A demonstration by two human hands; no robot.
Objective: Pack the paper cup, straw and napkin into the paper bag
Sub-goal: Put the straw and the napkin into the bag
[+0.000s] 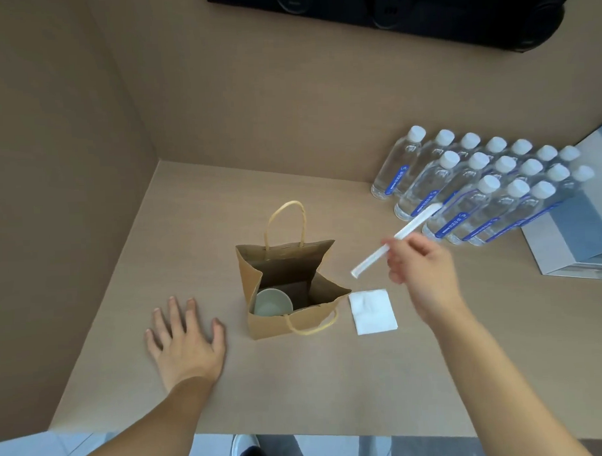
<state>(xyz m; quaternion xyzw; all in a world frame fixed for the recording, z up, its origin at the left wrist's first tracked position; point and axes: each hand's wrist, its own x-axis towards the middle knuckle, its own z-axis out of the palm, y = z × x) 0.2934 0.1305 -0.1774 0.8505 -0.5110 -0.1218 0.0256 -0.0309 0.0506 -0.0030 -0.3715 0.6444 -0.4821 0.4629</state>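
An open brown paper bag (262, 323) with twisted handles stands upright in the middle of the table. A pale paper cup (272, 302) sits inside it at the left, mouth up. A folded white napkin (373, 311) lies flat on the table just right of the bag. My right hand (422, 264) holds a white wrapped straw (372, 257) in the air, above and to the right of the bag; the straw slants up towards the bottles. My left hand (185, 337) rests flat on the table left of the bag, fingers spread, holding nothing.
Several clear water bottles (479, 187) with white caps stand in rows at the back right. A blue-grey box (579, 238) lies beside them at the right edge. Brown walls close the table at left and back. A black device (421, 8) hangs overhead.
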